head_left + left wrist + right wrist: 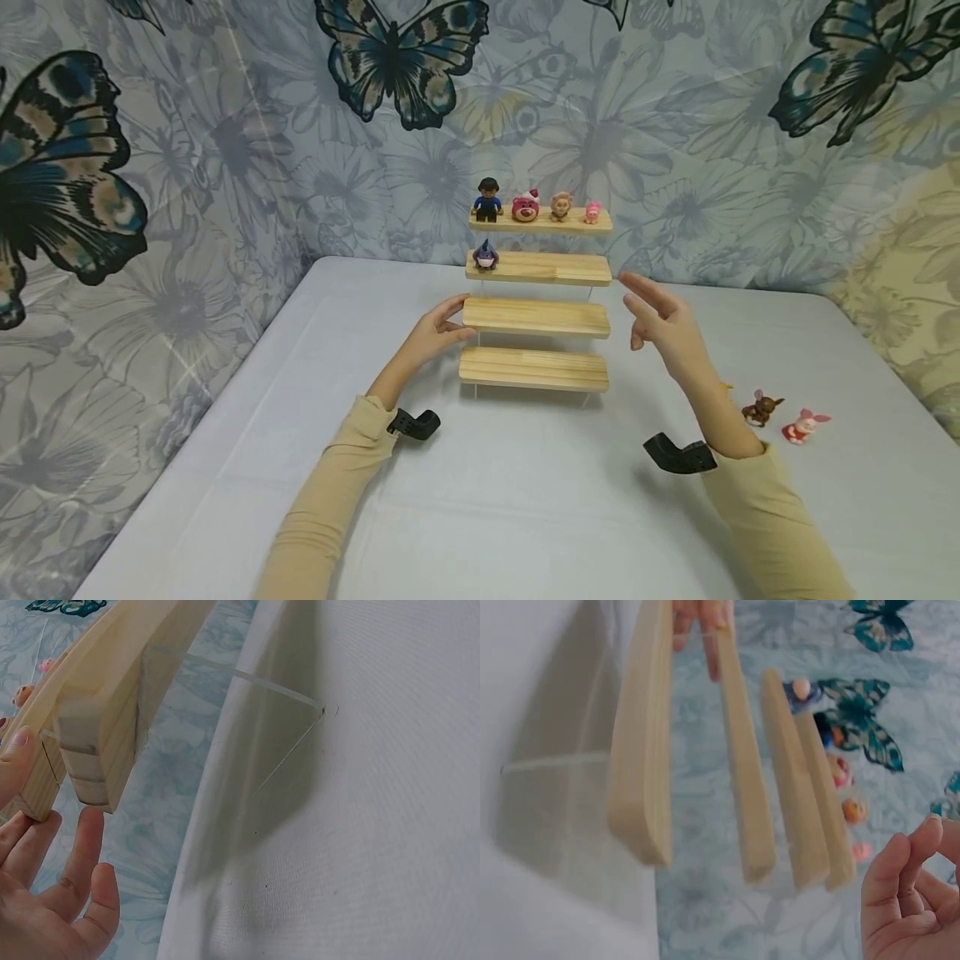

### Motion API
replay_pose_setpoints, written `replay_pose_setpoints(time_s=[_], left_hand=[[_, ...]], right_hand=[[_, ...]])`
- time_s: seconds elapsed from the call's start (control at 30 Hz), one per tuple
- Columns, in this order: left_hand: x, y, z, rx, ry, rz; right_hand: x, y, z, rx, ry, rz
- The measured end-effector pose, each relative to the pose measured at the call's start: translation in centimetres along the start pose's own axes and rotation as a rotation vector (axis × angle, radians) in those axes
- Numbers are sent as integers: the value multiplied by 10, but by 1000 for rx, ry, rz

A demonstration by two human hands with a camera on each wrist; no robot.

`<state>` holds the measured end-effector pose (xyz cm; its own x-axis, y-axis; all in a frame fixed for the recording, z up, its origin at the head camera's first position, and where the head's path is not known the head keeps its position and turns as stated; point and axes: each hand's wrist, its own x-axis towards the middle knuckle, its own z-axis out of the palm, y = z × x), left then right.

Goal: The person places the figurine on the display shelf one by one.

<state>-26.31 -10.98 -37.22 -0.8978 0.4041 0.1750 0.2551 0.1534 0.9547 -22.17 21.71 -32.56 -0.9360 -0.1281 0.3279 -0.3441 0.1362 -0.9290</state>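
A tiered wooden display rack with clear supports stands on the white table. My left hand grips the left end of its second-lowest board, also seen in the left wrist view, where the thumb lies against the wood and fingertips touch its edge. To the right of the rack, my right hand hovers with fingers loosely bent, holding nothing. Along the top board sit a blue-shirted toy figure, a pink bear, a tan figurine and a small pink figurine. One tier down is a purple donkey figurine.
On the white table, right of my right forearm, lie a brown figurine and a pink piglet figurine. Something yellow is mostly hidden behind that forearm. A butterfly-patterned cloth hangs behind the table.
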Motion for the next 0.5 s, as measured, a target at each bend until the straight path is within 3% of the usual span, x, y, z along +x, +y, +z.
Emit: replay_pose_setpoints(time_s=[0.23,0.33,0.4,0.5], left_hand=[[8,-22,-2,-5,14,-10],[8,-24,-3,-6,19,7],[6,-16,-2,-16,15,6],[6,-16,-1,-30,9,8]], right_hand=[[-17,13,-29,12,35,-4],[-24,17,-34,8,48,10],[-29,19,-37,13,58,23],[-37,18,-41,-40,88,55]])
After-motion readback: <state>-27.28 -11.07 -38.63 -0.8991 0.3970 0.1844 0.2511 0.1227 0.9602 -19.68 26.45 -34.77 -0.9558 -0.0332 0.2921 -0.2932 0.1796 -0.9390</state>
